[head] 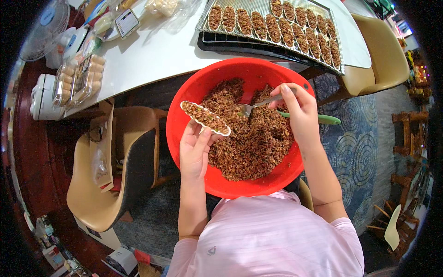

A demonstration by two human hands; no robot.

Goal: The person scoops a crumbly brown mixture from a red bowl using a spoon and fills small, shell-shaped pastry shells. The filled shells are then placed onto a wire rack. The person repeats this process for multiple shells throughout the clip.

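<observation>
A large red plastic basin (193, 83) rests before me, holding a heap of brown grain mixture (249, 149) with green seeds in it. Above its left side, my left hand (195, 149) holds a long white paper baking cup (206, 118) filled with the same mixture. My right hand (294, 104) grips the handle of a metal spoon (246, 109), whose bowl is down at the mixture and slightly blurred. A green-handled utensil (327, 119) lies over the basin's right rim, partly hidden behind my right hand.
On the white table (152, 52), a perforated metal tray (238, 34) carries several filled cups (259, 26) above a black tray (221, 48). Clear egg cartons (79, 81) and a digital scale (127, 23) are at left. Tan chairs (93, 194) stand left and right.
</observation>
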